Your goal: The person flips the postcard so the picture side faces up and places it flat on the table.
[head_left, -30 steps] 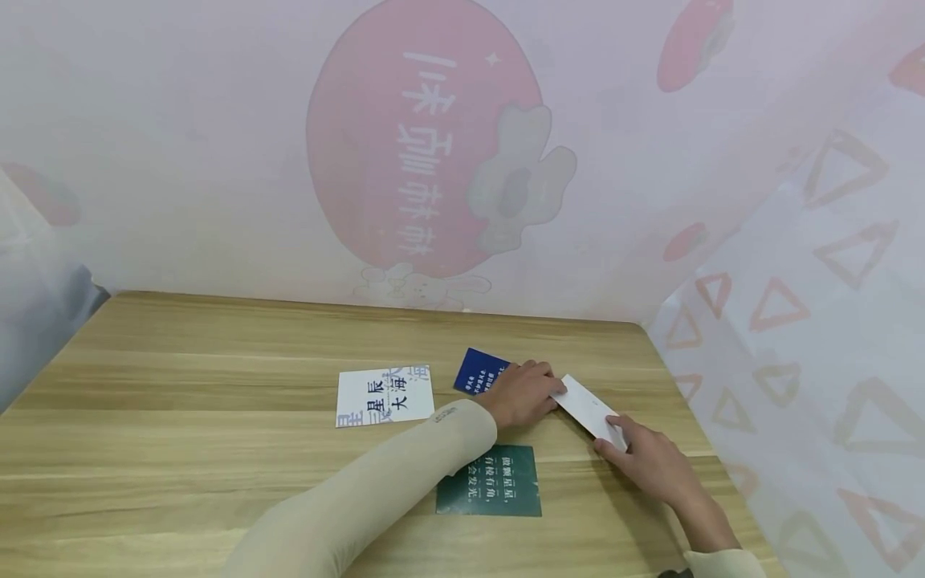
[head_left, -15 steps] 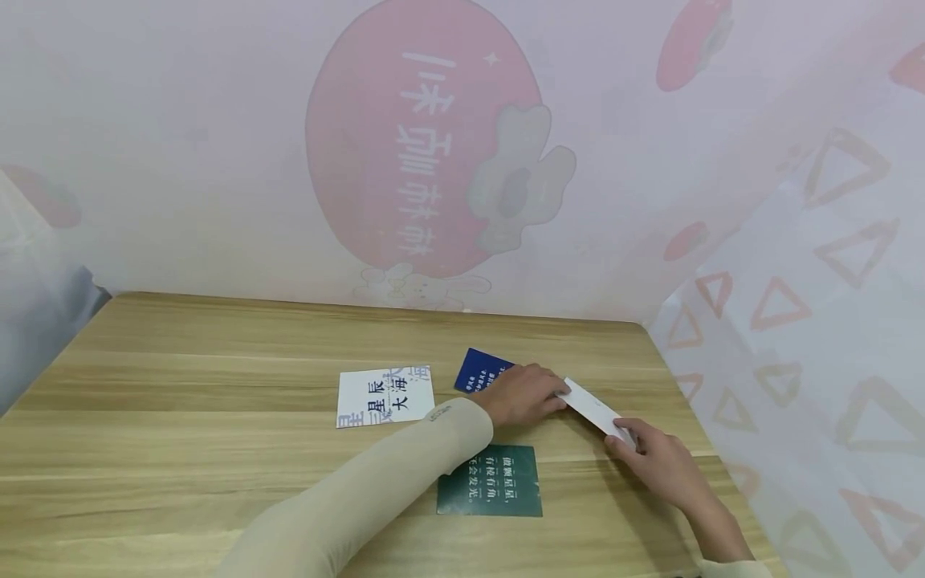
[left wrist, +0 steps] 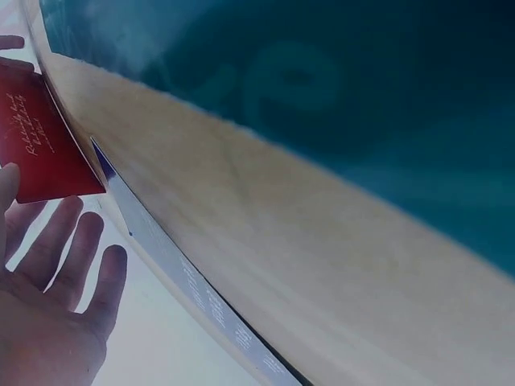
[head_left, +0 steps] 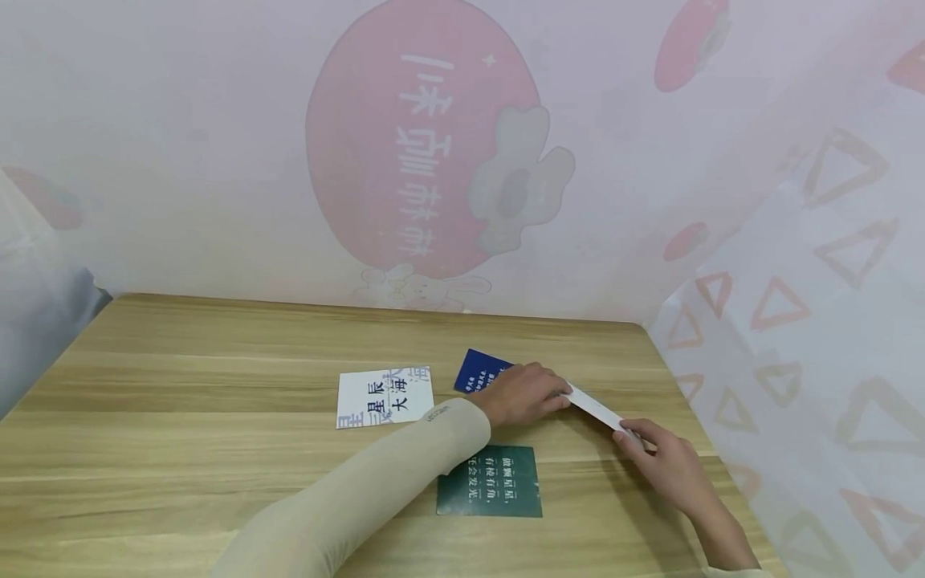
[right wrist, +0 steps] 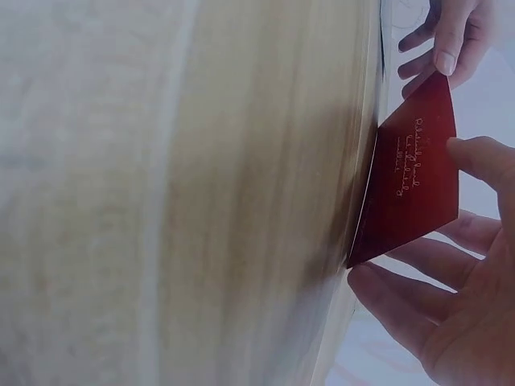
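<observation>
Both hands hold a card between them, white on its back in the head view [head_left: 594, 408] and red with fine handwriting on its face in the right wrist view [right wrist: 412, 173]. My left hand [head_left: 526, 395] pinches its far-left end, thumb at the corner. At the opposite end, my right hand [head_left: 668, 466] grips it with the thumb on the red face and fingers behind. The card is tilted on edge, its lower edge close over the table. A blue card [head_left: 480, 369] lies partly hidden behind the left hand. Below the left wrist sits a green card [head_left: 499, 486], partly covered by the sleeve.
A white card [head_left: 383, 385] with dark lettering lies on the wooden table [head_left: 181, 385], left of the blue one. Pale printed sheeting [head_left: 614, 201] rises behind the table's back edge and along its right side.
The held card has tipped more upright, so less of its white back shows. My right hand has shifted slightly right; the left has moved only a little right. The cards on the table stay put.
</observation>
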`<state>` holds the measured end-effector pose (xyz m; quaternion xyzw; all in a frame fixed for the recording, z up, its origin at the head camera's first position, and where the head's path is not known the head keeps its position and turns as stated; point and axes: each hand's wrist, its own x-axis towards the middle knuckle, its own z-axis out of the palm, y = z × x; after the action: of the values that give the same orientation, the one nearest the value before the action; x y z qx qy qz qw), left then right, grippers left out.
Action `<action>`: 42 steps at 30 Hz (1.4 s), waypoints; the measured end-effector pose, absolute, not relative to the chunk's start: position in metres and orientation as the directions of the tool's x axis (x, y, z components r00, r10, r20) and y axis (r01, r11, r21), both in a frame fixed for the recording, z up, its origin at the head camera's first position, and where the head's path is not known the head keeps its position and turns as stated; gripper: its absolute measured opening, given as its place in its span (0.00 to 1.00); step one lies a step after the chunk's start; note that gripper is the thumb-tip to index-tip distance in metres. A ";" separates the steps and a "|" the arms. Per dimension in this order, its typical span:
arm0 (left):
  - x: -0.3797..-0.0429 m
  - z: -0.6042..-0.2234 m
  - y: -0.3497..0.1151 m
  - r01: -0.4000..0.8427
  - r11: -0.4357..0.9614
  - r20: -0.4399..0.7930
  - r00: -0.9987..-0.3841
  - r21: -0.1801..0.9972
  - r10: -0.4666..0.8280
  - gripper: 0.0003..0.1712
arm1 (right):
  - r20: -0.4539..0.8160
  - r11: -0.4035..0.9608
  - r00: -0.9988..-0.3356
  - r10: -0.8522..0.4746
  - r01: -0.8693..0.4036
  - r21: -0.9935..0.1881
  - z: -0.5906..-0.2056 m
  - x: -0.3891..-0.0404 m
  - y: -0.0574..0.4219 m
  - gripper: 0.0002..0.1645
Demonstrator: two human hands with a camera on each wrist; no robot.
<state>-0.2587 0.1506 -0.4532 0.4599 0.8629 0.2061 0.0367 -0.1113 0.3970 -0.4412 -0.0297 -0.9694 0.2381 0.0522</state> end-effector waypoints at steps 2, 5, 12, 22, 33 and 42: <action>-0.258 -0.453 0.150 0.779 0.490 0.130 -0.574 0.392 0.809 0.21 | 0.091 0.881 -0.992 0.087 0.034 -0.472 -0.441 -0.110 0.397 0.26; -0.258 -0.452 0.150 0.779 0.482 0.141 -0.573 0.402 0.808 0.21 | 0.094 0.875 -0.992 0.088 0.032 -0.483 -0.440 -0.109 0.398 0.27; -0.259 -0.451 0.150 0.776 0.469 0.175 -0.577 0.423 0.798 0.21 | 0.115 0.863 -0.991 0.069 0.001 -0.506 -0.439 -0.109 0.401 0.26; -0.258 -0.451 0.150 0.769 0.470 0.205 -0.592 0.433 0.780 0.20 | 0.116 0.860 -0.985 0.125 0.050 -0.508 -0.437 -0.110 0.401 0.27; -0.256 -0.450 0.149 0.753 0.484 0.202 -0.611 0.447 0.765 0.21 | 0.154 0.863 -0.981 0.115 0.022 -0.505 -0.434 -0.110 0.400 0.24; -0.256 -0.449 0.148 0.745 0.479 0.212 -0.619 0.465 0.756 0.21 | 0.170 0.856 -0.978 0.122 0.017 -0.517 -0.433 -0.111 0.401 0.26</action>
<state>-0.2558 0.1477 -0.4491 0.4364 0.8597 0.2650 0.0110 -0.1114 0.4008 -0.4333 -0.0364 -0.9583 0.2658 0.0988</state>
